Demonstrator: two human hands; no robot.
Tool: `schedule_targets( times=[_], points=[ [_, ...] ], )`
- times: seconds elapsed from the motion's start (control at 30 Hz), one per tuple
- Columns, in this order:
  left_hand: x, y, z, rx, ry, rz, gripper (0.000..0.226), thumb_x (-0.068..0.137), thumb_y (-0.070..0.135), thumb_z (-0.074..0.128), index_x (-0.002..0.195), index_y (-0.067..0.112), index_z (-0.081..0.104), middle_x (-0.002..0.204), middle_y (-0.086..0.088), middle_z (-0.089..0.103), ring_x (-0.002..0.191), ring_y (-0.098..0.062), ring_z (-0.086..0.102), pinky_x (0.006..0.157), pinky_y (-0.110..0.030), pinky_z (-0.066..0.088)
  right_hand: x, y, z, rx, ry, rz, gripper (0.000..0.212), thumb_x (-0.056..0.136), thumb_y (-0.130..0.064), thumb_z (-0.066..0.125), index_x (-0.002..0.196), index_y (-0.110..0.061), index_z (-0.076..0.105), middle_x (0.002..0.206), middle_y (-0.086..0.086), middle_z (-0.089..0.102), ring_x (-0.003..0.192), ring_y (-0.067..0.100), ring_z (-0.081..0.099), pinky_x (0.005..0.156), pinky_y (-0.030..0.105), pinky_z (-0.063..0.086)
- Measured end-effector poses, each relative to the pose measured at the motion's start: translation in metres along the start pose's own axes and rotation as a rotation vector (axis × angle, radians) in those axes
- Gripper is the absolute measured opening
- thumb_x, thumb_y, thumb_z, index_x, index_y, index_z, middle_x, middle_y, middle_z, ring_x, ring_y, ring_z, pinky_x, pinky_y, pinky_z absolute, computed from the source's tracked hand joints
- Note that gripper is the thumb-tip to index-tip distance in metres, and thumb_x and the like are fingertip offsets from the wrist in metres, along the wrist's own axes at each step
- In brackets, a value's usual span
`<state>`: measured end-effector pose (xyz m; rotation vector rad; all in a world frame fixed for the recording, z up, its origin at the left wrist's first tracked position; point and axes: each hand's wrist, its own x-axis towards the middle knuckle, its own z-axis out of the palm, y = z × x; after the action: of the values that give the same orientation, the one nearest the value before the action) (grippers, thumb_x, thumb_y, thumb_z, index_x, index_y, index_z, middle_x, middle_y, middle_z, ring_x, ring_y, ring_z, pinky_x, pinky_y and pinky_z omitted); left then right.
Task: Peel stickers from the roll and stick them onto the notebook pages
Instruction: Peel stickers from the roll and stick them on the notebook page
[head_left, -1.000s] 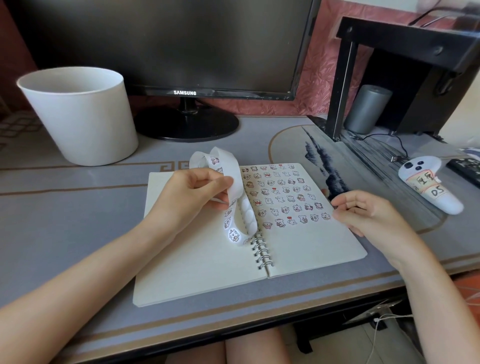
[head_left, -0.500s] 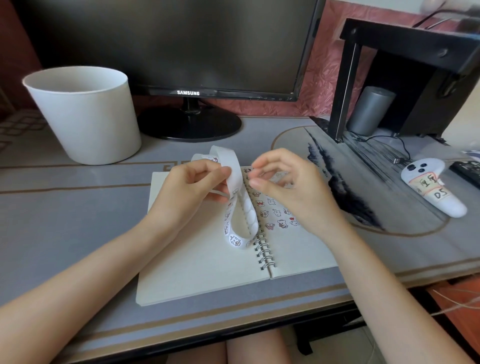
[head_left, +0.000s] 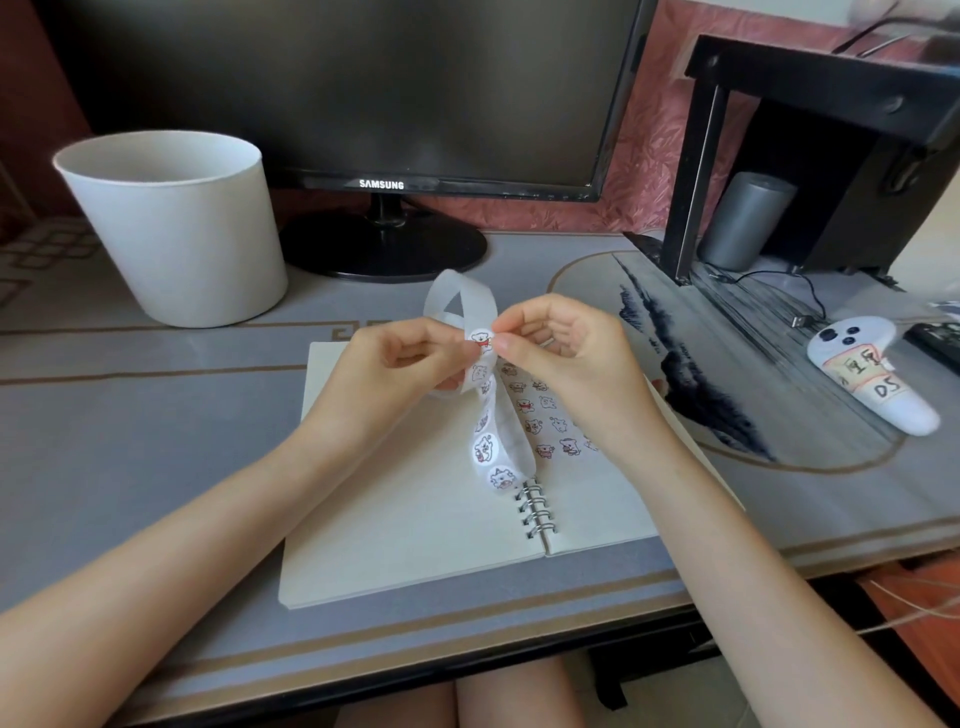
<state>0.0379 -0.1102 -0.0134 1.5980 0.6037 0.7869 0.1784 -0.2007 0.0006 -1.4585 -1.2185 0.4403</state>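
We see the left hand (head_left: 400, 364) curled round the sticker strip (head_left: 485, 447), gripping it above the open notebook (head_left: 395, 519); the right hand (head_left: 566, 358) meets it, thumb and forefinger pinching the strip's edge at a bear sticker (head_left: 480, 339); the strip loops up behind the hands and hangs down to the spiral binding (head_left: 537, 512); the right page carries rows of small stickers (head_left: 540, 415); the notebook lies flat on the grey desk (head_left: 130, 441); behind stand a white bucket (head_left: 176, 228) and a monitor (head_left: 363, 93); a white controller (head_left: 872, 379) lies to the right.
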Motion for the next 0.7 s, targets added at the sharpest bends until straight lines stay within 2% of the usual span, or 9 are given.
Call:
schedule_targets(
  times=[0.17, 0.33, 0.47, 0.7],
  points=[
    [0.0004, -0.0024, -0.0011, 0.015, -0.01, 0.014, 0.011, 0.086, 0.013, 0.064, 0.088, 0.005, 0.071, 0.078, -0.009, 0.071, 0.069, -0.01, 0.063, 0.069, -0.02, 0.054, -0.0021, 0.0032, 0.0025, -0.004, 0.021, 0.016, 0.01, 0.082, -0.006, 0.07, 0.087, -0.015, 0.071, 0.084, -0.002, 0.072, 0.079, 0.011, 0.063, 0.083, 0.034, 0.051],
    [-0.0009, -0.0018, -0.0007, 0.002, -0.028, 0.046, 0.014, 0.08, 0.018, 0.066, 0.088, 0.009, 0.072, 0.086, -0.018, 0.07, 0.073, -0.014, 0.063, 0.07, -0.023, 0.055, -0.0038, 0.0021, 0.0044, 0.033, 0.028, 0.021, 0.009, 0.08, -0.005, 0.073, 0.087, -0.009, 0.071, 0.083, 0.002, 0.072, 0.076, 0.007, 0.064, 0.078, 0.024, 0.052],
    [-0.0016, -0.0019, -0.0013, -0.011, -0.043, 0.05, 0.02, 0.072, 0.027, 0.067, 0.087, 0.014, 0.073, 0.085, -0.014, 0.072, 0.074, -0.015, 0.064, 0.074, -0.029, 0.057, -0.0023, 0.0031, 0.0046, 0.041, 0.046, 0.017, 0.012, 0.077, -0.005, 0.075, 0.085, -0.013, 0.071, 0.08, -0.002, 0.071, 0.074, 0.005, 0.064, 0.077, 0.021, 0.052],
    [-0.0016, -0.0018, -0.0009, 0.027, -0.038, 0.066, 0.012, 0.081, 0.011, 0.066, 0.092, 0.008, 0.072, 0.09, -0.018, 0.072, 0.078, -0.02, 0.065, 0.076, -0.032, 0.057, -0.0028, 0.0046, 0.0034, 0.061, 0.034, 0.031, 0.013, 0.077, -0.004, 0.075, 0.083, -0.014, 0.07, 0.079, -0.002, 0.071, 0.073, 0.005, 0.064, 0.075, 0.02, 0.051]
  ],
)
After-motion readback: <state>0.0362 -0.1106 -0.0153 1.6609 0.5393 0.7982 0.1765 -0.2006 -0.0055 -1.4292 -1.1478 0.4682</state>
